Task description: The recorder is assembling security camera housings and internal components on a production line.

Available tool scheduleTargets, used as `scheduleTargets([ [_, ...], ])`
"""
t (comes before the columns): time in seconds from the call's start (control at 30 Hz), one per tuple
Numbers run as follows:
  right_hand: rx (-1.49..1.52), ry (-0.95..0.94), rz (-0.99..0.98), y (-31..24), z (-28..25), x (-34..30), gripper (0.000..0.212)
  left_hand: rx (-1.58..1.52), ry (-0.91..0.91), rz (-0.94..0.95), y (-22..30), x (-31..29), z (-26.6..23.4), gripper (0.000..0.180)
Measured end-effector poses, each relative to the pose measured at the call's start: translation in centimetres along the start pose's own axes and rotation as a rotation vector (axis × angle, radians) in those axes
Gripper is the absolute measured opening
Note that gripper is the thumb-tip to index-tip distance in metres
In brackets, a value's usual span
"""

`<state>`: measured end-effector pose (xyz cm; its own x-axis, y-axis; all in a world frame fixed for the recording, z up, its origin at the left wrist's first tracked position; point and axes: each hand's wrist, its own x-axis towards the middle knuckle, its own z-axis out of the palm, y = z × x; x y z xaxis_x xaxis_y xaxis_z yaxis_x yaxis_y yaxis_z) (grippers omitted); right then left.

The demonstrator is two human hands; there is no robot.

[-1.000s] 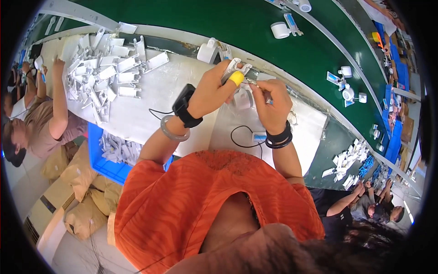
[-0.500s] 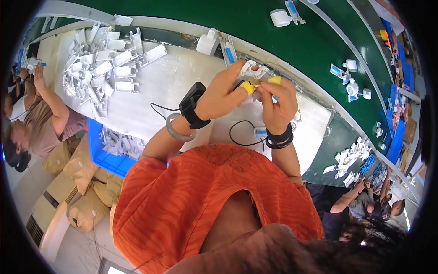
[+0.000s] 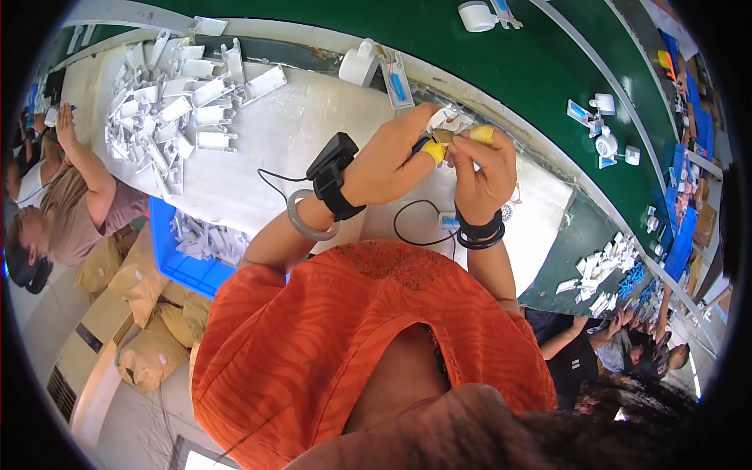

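Note:
In front of me my left hand (image 3: 392,160) is closed around a white plastic part (image 3: 453,120), whose far end sticks out past the fingers. My right hand (image 3: 484,176) meets it from the right, fingers pinched at a small brass-coloured piece (image 3: 443,136) between the two hands. How that piece sits against the white part is hidden by the fingertips. Yellow wrapping covers the left thumb and one right fingertip. Just beyond the left hand are a white rounded housing (image 3: 359,64) and a white part with a blue strip (image 3: 398,82).
A heap of white plastic parts (image 3: 168,110) covers the table's left side. Below it stands a blue crate (image 3: 184,270) of similar parts. A green conveyor (image 3: 533,86) carries white assemblies (image 3: 603,141) beyond the table edge. A black cable (image 3: 401,215) lies near me; co-workers sit on both sides.
Both hands have shifted slightly right, still together at the white part. The assemblies on the green surface have moved slightly in view.

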<state>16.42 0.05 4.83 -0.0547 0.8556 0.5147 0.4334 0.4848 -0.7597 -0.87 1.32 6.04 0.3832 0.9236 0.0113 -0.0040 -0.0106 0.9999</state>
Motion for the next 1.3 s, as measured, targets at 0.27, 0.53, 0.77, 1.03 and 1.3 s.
scheduleTargets([
  [0.27,-0.023,0.005,-0.063,0.5,0.2,0.1,0.024,-0.085,-0.061,0.030,-0.4,-0.1,-0.3,0.042],
  [0.53,0.081,-0.006,-0.085,0.4,-0.1,0.5,0.025,0.057,-0.041,0.057,-0.8,-0.2,0.1,0.052],
  [0.77,0.074,-0.014,-0.096,1.0,-0.1,0.3,0.027,0.123,0.001,0.113,-1.4,0.2,0.4,0.062],
  [1.03,0.066,-0.004,-0.052,1.3,0.0,-0.3,0.024,0.105,0.008,0.141,-1.6,0.0,0.7,0.059],
  [1.3,0.026,-0.028,-0.030,1.3,-0.2,-0.7,0.018,0.084,-0.022,-0.042,-0.8,-0.6,0.8,0.037],
])
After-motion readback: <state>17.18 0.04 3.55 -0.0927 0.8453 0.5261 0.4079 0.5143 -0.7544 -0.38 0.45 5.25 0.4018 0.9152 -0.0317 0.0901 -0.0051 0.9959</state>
